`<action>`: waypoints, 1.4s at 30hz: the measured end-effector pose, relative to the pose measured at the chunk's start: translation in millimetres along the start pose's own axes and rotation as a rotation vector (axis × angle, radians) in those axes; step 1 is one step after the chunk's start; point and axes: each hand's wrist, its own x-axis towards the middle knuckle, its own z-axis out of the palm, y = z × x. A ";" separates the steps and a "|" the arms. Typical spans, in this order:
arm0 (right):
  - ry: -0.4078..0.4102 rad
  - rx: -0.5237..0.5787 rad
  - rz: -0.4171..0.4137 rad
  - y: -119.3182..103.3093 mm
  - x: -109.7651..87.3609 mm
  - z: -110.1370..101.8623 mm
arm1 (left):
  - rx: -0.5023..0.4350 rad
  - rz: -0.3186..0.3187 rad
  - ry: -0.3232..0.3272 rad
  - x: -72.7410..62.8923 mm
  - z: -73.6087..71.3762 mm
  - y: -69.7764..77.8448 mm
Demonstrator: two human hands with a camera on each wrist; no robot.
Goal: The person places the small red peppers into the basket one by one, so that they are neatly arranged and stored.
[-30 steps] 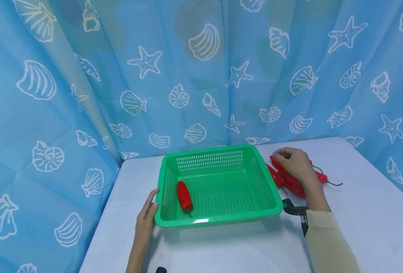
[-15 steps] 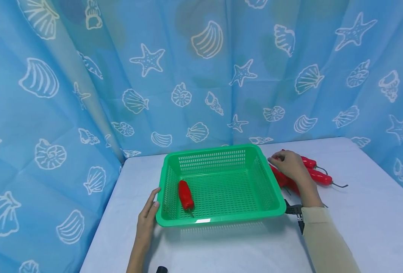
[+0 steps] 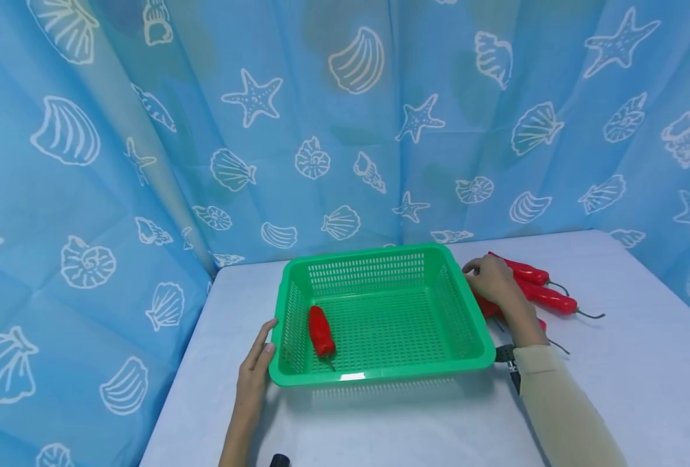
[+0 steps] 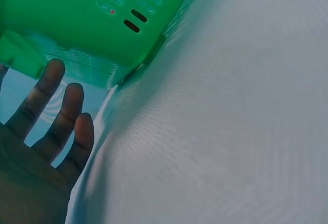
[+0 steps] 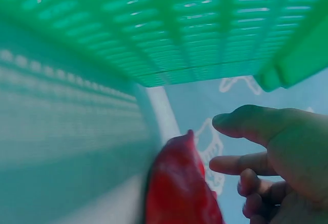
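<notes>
A green plastic basket [image 3: 380,375] with slotted walls stands on the white table, one red chili pepper [image 3: 321,332] lying at the left of its floor. My left hand [image 3: 253,376] touches the basket's left rim, its fingers fairly straight; the left wrist view shows that hand [image 4: 46,142] spread beside the basket wall. Just outside the right rim, my right hand [image 3: 495,285] is over several more red chili peppers [image 3: 549,298]. In the right wrist view, the right hand's thumb and index finger are apart, close to the tip of a red pepper [image 5: 179,183], with nothing between them.
Behind the table hangs a blue curtain [image 3: 345,130] with white shells and starfish, which also covers the left side. White tabletop [image 3: 392,428] shows in front of the basket. A small black object [image 3: 279,460] sits at the bottom edge.
My right hand has shifted slightly toward the basket's right rim, uncovering more of the peppers on its right. The left hand stays at the basket's left rim. The head view has shifted slightly.
</notes>
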 end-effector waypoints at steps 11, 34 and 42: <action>-0.049 -0.096 0.073 4.5 10.5 9.5 | -0.037 0.029 -0.029 -0.7 -1.4 0.6; -0.123 0.047 0.124 3.5 -6.7 -2.2 | 0.005 0.034 -0.004 1.6 -1.9 -0.2; -0.225 0.033 0.079 -1.3 -7.9 -1.3 | 0.013 0.039 0.005 1.2 0.0 -0.2</action>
